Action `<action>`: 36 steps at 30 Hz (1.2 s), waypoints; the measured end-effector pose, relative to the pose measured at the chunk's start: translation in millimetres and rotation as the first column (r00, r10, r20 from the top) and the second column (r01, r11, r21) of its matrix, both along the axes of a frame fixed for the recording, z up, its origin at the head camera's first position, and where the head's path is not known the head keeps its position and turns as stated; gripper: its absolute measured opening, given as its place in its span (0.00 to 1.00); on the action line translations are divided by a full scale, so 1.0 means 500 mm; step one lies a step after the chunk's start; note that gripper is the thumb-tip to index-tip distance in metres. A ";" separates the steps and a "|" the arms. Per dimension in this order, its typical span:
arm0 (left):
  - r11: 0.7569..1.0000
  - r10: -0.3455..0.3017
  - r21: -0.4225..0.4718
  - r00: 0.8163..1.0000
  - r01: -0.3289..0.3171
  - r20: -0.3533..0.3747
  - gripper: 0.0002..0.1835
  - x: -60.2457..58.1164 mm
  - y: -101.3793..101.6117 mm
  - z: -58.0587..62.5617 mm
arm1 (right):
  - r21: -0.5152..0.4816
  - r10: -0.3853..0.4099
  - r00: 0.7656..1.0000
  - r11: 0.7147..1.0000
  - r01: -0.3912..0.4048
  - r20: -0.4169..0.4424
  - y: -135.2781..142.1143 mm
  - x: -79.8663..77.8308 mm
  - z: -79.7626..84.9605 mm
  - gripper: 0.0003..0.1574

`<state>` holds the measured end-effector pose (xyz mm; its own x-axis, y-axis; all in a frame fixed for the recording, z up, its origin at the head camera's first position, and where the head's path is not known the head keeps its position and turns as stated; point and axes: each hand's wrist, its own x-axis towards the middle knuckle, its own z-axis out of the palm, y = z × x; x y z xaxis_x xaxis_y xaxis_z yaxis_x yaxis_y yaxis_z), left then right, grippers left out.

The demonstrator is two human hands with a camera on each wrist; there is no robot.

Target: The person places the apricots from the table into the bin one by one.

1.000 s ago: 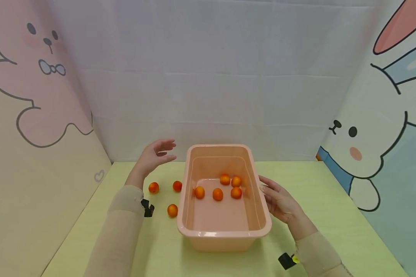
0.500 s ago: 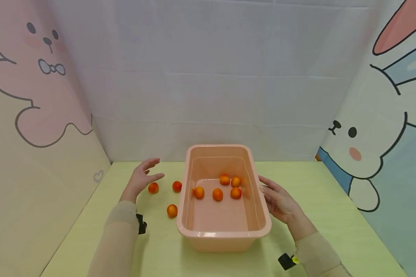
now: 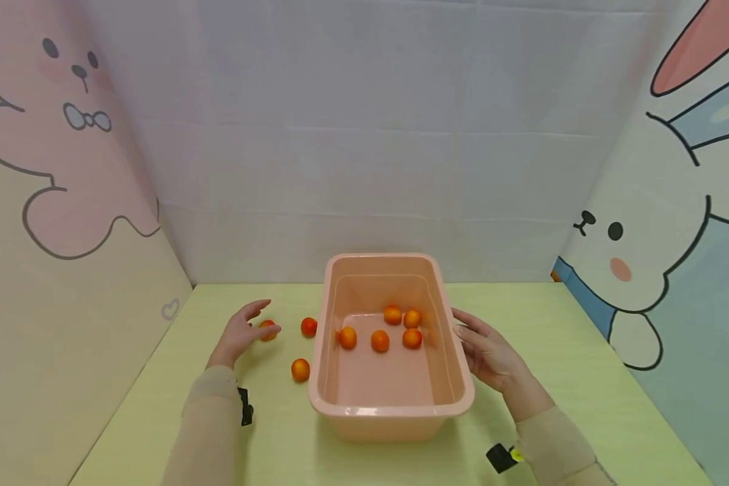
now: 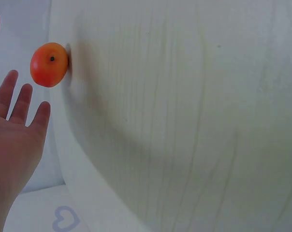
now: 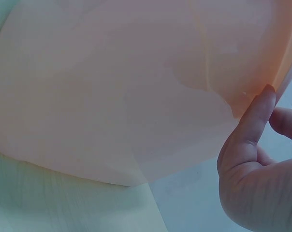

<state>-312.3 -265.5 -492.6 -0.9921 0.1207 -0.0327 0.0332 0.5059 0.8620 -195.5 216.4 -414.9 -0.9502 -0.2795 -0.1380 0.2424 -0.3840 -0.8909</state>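
In the head view my left hand [image 3: 238,337] is over the left of the table, thumb and fingers spread apart. Just past its thumb lies a small round orange-red fruit [image 4: 49,65], partly covered by the thumb in the head view. The left wrist view shows a gap between this fruit and the fingers. My right hand [image 3: 492,354] touches the right outer side of a peach-coloured plastic tub [image 3: 385,388]. Its thumb [image 5: 255,116] rests against the wall close under the rim, its other fingers beside it. Inside the tub are several similar orange fruits [image 3: 380,341].
Two more orange fruits lie on the table left of the tub: one [image 3: 308,327] close to its wall, another [image 3: 300,370] nearer the front. A white sheet [image 3: 370,169] hangs behind the pale green table [image 3: 559,378]. Panels with cartoon animals stand at both sides.
My left hand has come down and to the left, from above the table's back to beside the leftmost fruit. The right hand, the tub and the fruits stay in place.
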 end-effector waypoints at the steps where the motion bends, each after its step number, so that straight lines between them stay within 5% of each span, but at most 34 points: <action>1: 1.000 0.003 -0.002 1.000 -0.003 -0.003 0.41 0.000 0.001 -0.004 | 0.003 -0.002 1.000 1.000 0.002 0.003 0.000 0.000 0.000 0.25; 16: 0.997 0.043 -0.058 0.999 -0.043 0.000 0.38 0.009 0.006 -0.040 | -0.007 0.003 1.000 1.000 -0.003 0.002 -0.001 -0.005 -0.003 0.20; 36: 0.994 0.044 -0.096 0.998 -0.048 -0.051 0.24 0.018 0.005 -0.042 | 0.037 -0.002 1.000 0.999 0.001 0.020 0.002 0.000 0.003 0.38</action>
<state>-303.3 -263.2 -513.5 -0.9973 0.0734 0.0065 0.0486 0.5888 0.8068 -195.5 217.3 -413.3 -0.9475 -0.2726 -0.1671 0.2597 -0.3513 -0.8995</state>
